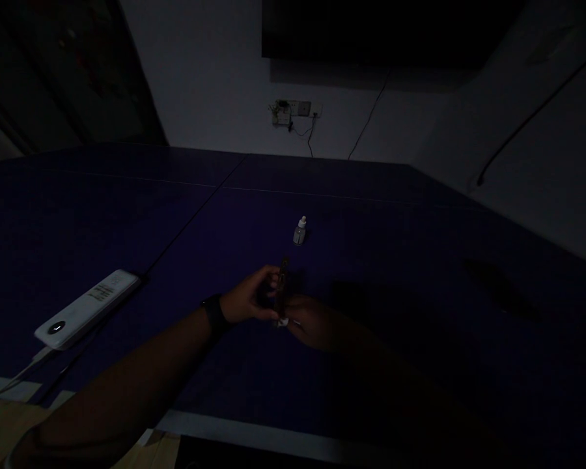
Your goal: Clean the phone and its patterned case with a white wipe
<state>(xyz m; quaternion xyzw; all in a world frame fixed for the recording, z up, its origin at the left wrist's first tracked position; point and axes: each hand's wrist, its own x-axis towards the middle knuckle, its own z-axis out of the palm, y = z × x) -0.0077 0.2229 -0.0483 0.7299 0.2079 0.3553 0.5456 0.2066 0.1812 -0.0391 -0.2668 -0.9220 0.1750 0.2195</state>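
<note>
Slim brown object (282,286), exact type not readable in dim light. Long, narrow outline, seen more or less edge-on; far end tipped slightly right. Surface detail lost in shadow, slightly paler marks along its length. Held between left hand (254,296) on its left side and right hand (312,320) at the near right. Small white piece (282,322) at the near end, by right fingertips; whether attached, unclear.
</note>
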